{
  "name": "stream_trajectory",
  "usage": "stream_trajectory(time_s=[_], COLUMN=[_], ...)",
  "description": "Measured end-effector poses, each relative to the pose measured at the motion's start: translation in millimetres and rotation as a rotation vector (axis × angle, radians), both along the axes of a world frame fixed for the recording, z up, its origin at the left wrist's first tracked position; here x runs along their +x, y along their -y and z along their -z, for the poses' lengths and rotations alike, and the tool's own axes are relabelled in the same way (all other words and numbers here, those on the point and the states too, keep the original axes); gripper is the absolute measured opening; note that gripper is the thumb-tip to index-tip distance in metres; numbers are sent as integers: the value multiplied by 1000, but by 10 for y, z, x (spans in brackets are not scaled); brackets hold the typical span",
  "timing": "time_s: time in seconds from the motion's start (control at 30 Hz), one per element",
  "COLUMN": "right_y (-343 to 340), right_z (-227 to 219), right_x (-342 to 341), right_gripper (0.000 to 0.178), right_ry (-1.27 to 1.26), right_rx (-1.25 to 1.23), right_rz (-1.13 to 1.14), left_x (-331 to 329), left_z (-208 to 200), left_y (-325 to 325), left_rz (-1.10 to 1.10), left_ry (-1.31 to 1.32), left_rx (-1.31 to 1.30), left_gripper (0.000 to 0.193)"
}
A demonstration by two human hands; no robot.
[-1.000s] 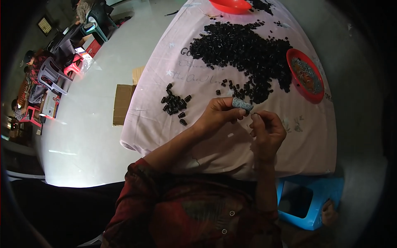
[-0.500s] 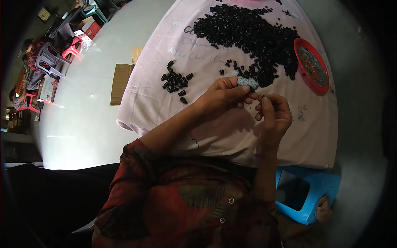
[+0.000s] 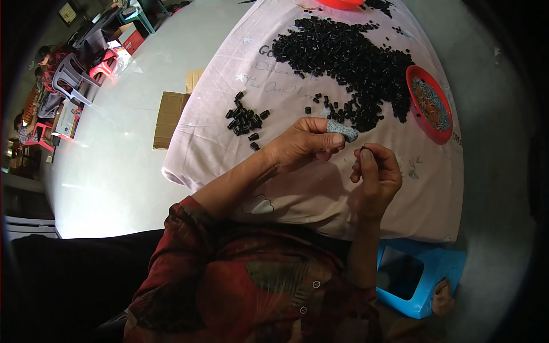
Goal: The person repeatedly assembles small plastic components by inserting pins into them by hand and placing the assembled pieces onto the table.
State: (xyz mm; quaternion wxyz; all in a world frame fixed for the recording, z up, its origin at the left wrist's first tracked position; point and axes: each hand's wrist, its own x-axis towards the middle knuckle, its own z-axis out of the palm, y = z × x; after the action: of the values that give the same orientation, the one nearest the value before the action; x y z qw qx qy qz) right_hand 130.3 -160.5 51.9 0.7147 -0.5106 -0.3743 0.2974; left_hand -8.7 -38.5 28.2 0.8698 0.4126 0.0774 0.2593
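My left hand (image 3: 309,142) is closed above the cloth, thumb pressed toward the index finger. A grey speckled lump (image 3: 342,130) sits at that fingertip; whether it is a finger cover or something gripped, I cannot tell. Just to its right, my right hand (image 3: 378,168) pinches a small dark piece (image 3: 363,149) between thumb and forefinger. The hands are slightly apart. Beyond them spreads a big heap of small black plastic parts (image 3: 343,57). A smaller group of black parts (image 3: 245,119) lies to the left of my left hand.
A red bowl (image 3: 409,86) with small grey metal bits and brown ones stands at the table's right edge. Another red container (image 3: 341,3) is at the far edge. A blue stool (image 3: 420,306) stands below right. Cardboard (image 3: 170,117) lies on the floor; chairs and people are far left.
My hands have drawn apart a little, leaving a gap between the left fingertips and the right pinch. The view has shifted slightly.
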Motion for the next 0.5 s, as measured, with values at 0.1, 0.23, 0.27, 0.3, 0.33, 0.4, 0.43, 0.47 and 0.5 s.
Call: stream_trajectory(time_s=[0.1,0.23,0.27,0.3,0.33,0.4,0.43,0.47,0.5], right_y=[0,-5,-38,-73,-91,-105,-111,-97,-84], right_z=[-30,-22,13,65,116,207,245,266,282], right_x=[-36,35,82,149,207,293,315,321,327], right_gripper=[16,18,18,18,17,17,17,17,17], right_ry=[13,76,75,60,45,62,82,80,88], right_rx=[-21,-58,-60,-107,-152,-166,-185,-179,-199], right_rz=[-3,37,34,67,100,101,105,108,105], left_x=[-39,-53,-43,-36,-41,-63,-75,-87,-90], left_z=[22,22,58,91,133,42,49,66,69], left_y=[-33,-124,-190,-225,-209,-171,-223,-283,-360], left_rz=[-8,-173,-254,-335,-339,-336,-339,-392,-443], left_ry=[-44,-229,-304,-379,-382,-619,-621,-582,-542], left_rx=[-57,270,521,773,774,1044,1052,1055,1058], left_gripper=[14,18,17,18,18,18,18,18,19])
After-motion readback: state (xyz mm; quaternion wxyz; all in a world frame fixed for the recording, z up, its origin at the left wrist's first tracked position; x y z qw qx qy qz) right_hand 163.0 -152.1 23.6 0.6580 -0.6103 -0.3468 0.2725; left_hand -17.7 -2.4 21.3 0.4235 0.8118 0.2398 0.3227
